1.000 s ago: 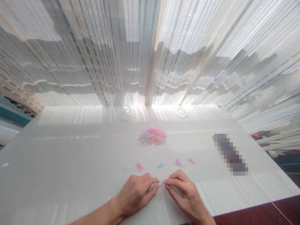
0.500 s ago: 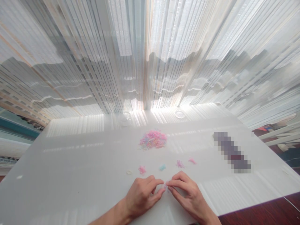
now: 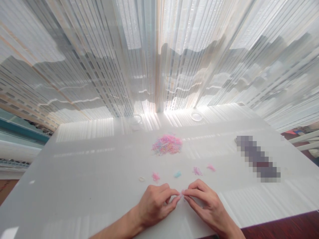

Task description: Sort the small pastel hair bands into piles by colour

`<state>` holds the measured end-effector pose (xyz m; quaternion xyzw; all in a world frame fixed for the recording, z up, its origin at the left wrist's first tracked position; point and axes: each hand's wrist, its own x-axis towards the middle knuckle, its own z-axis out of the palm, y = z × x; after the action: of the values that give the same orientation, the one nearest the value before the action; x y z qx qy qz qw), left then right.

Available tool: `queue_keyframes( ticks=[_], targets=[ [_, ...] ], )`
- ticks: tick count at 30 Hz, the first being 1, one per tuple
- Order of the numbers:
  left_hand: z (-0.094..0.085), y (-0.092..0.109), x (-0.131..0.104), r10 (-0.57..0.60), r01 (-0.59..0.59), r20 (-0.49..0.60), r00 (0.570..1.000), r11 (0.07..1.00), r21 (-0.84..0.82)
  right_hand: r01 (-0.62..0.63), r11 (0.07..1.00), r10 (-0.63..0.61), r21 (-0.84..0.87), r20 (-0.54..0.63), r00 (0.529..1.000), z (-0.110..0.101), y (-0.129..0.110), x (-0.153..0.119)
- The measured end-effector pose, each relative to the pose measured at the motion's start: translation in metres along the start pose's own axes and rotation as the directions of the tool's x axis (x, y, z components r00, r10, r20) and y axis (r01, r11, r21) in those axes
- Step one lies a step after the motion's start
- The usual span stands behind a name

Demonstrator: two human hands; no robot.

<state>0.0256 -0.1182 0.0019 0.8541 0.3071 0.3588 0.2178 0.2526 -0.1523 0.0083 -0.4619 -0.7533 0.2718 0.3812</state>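
Over the white table (image 3: 104, 186), my left hand (image 3: 159, 202) and my right hand (image 3: 208, 205) meet fingertip to fingertip. Both pinch a tiny bunch of pale lilac elastic bands (image 3: 181, 194), mostly hidden by the fingers. Just beyond them lies a row of small bunches: a cream one (image 3: 142, 179), a pink one (image 3: 156, 176), a light blue one (image 3: 177, 174), a lilac one (image 3: 197, 171) and another pink one (image 3: 211, 168). Farther back sits a loose heap of mixed pastel elastic bands (image 3: 167, 144).
A blurred-out dark, long object (image 3: 258, 159) lies on the right of the table. Two clear round items, a left one (image 3: 137, 119) and a right one (image 3: 196, 116), stand near the back edge. Sheer striped curtains (image 3: 139, 66) hang behind the table.
The view has shifted slightly, so the table things sit a little farther right and higher. Both hands keep their pinch on the lilac bands, with little other movement.
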Motion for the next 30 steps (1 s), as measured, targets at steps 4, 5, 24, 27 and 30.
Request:
queue_keyframes(
  ticks=[4, 5, 24, 27, 30],
  targets=[
    [-0.0015, 0.0001, -0.0001, 0.007, -0.007, 0.004, 1.0, 1.0, -0.005, -0.016, 1.0, 0.016, 0.011, -0.002, 1.0, -0.0008, -0.0012, 0.0004],
    [-0.002, 0.0002, -0.0002, 0.009, -0.009, 0.008, 1.0, 1.0, -0.004, -0.019, 1.0, 0.019, 0.012, -0.001, 1.0, -0.001, -0.0016, 0.0004],
    [-0.0024, 0.0001, 0.0002, 0.006, -0.005, 0.029, 1.0, 1.0, -0.03, -0.035, 0.999, 0.035, 0.014, 0.021, 0.999, -0.0004, 0.002, -0.0039],
    [-0.0021, 0.0003, 0.0, 0.005, -0.004, 0.032, 0.999, 0.999, -0.041, -0.021, 1.0, 0.021, 0.0, 0.017, 1.0, 0.0006, 0.0018, -0.0037],
    [-0.0004, 0.0009, -0.0009, 0.023, -0.022, 0.044, 0.999, 0.999, -0.028, 0.034, 0.998, -0.033, -0.057, 0.022, 0.999, 0.0023, 0.0014, -0.003]
  ],
)
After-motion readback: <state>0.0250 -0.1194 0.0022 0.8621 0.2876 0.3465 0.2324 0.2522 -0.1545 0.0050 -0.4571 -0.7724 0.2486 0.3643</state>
